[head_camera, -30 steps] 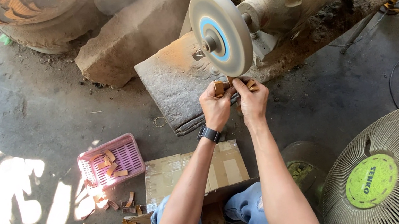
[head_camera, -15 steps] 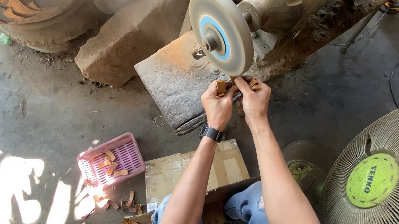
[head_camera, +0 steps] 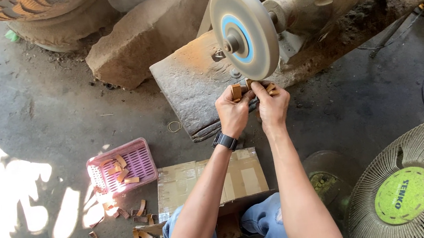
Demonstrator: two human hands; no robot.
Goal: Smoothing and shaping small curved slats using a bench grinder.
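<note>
Centre of the head view — the left hand (head_camera: 233, 111) and right hand (head_camera: 272, 106) together pinch a small wooden piece (head_camera: 249, 85) between their fingertips, just under the buffing wheel (head_camera: 244, 30); a pink basket (head_camera: 119, 169) sits lower left.

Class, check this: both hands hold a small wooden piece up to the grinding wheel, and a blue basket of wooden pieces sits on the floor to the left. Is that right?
One detail is wrong: the basket is pink, not blue, as the head view shows. The rest stands: the left hand and right hand hold a small wooden piece up to the grinding wheel.
</note>
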